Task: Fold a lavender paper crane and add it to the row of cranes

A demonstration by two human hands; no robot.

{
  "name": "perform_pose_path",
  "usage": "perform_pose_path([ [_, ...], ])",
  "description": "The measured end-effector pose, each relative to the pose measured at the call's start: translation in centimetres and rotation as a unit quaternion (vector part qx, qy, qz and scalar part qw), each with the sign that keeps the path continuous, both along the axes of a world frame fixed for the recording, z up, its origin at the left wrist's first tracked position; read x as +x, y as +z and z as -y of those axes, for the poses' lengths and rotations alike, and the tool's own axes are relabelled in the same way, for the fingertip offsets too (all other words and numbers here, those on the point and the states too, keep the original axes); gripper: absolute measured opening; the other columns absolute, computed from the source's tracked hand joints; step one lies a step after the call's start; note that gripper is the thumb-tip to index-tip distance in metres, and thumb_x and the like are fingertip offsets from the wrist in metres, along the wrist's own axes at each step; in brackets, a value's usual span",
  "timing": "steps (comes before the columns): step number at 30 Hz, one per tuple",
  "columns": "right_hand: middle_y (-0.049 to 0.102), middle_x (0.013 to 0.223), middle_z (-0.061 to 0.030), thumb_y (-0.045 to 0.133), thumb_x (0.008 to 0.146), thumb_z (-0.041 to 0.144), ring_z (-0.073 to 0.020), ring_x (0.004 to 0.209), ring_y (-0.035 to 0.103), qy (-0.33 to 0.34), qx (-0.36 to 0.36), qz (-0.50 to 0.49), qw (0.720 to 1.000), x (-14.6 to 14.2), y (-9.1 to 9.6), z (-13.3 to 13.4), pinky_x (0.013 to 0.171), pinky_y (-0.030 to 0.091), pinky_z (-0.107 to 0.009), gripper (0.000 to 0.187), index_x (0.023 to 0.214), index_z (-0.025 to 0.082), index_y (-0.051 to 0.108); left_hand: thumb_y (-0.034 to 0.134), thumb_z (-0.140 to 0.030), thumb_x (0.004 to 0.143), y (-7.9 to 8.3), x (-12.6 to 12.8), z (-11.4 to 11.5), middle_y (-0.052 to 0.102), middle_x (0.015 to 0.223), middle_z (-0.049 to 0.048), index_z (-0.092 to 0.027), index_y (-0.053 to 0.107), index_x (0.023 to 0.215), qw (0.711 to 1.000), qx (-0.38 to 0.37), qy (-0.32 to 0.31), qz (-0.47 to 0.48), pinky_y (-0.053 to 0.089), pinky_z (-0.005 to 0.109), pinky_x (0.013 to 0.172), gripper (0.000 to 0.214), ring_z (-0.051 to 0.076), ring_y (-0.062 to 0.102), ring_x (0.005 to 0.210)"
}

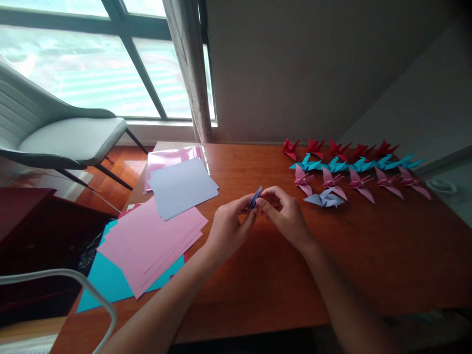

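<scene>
A small folded piece of pale blue paper (254,198) is pinched between both my hands above the middle of the wooden table (258,275). My left hand (229,227) grips it from the left with closed fingers. My right hand (283,211) pinches it from the right. One finished pale blue paper crane (325,198) lies just right of my right hand.
Rows of red cranes (339,147), turquoise cranes (359,164) and pink cranes (361,181) line the table's far right. Stacks of pale blue sheets (182,186), pink sheets (147,241) and turquoise sheets (106,282) lie at the left. A grey chair (55,137) stands by the window.
</scene>
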State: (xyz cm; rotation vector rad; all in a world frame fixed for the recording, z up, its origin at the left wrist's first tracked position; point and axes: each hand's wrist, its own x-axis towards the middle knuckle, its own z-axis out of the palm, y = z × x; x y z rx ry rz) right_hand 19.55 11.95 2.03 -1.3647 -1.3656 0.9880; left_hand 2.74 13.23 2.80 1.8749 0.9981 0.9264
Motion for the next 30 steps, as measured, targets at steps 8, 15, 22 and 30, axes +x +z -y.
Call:
perform_pose_path([
  [8, 0.070, 0.083, -0.0031, 0.060, 0.093, 0.041, -0.0164, 0.070, 0.067, 0.008, 0.020, 0.008, 1.000, -0.03, -0.08, -0.02, 0.058, 0.050, -0.025, 0.021, 0.093, 0.020, 0.063, 0.057, -0.023, 0.096, -0.47, -0.03, -0.07, 0.077, 0.106, 0.0049, -0.020, 0.068, 0.121, 1.000, 0.000, -0.001, -0.001, 0.054, 0.030, 0.085, 0.027, 0.021, 0.073, 0.095],
  [15, 0.071, 0.079, -0.0026, 0.061, 0.089, 0.025, -0.0175, 0.070, 0.068, 0.005, 0.044, 0.081, 0.996, -0.11, 0.51, 0.10, 0.062, 0.051, -0.027, 0.007, 0.089, 0.020, 0.065, 0.048, -0.025, 0.101, -0.39, -0.14, 0.09, 0.078, 0.105, 0.0068, -0.019, 0.067, 0.123, 0.997, 0.056, 0.007, -0.050, 0.051, 0.030, 0.079, 0.029, 0.022, 0.073, 0.094],
  [22, 0.071, 0.078, -0.0035, 0.059, 0.089, 0.021, -0.0180, 0.070, 0.068, -0.005, 0.112, 0.142, 0.983, -0.11, 0.62, 0.19, 0.065, 0.053, -0.028, 0.010, 0.085, 0.020, 0.068, 0.050, -0.023, 0.100, 0.00, -0.48, -0.38, 0.079, 0.097, 0.0048, -0.020, 0.072, 0.104, 0.994, 0.067, 0.039, -0.071, 0.049, 0.027, 0.073, 0.023, 0.019, 0.073, 0.086],
  [30, 0.069, 0.079, -0.0020, 0.059, 0.091, 0.017, -0.0157, 0.067, 0.064, -0.011, 0.197, 0.231, 0.953, -0.27, 0.13, 0.34, 0.063, 0.050, -0.026, 0.008, 0.090, 0.021, 0.066, 0.059, -0.023, 0.093, -0.11, -0.54, -0.56, 0.074, 0.081, 0.0032, -0.019, 0.071, 0.090, 0.991, 0.064, 0.064, -0.100, 0.046, 0.026, 0.065, 0.012, 0.016, 0.065, 0.070],
])
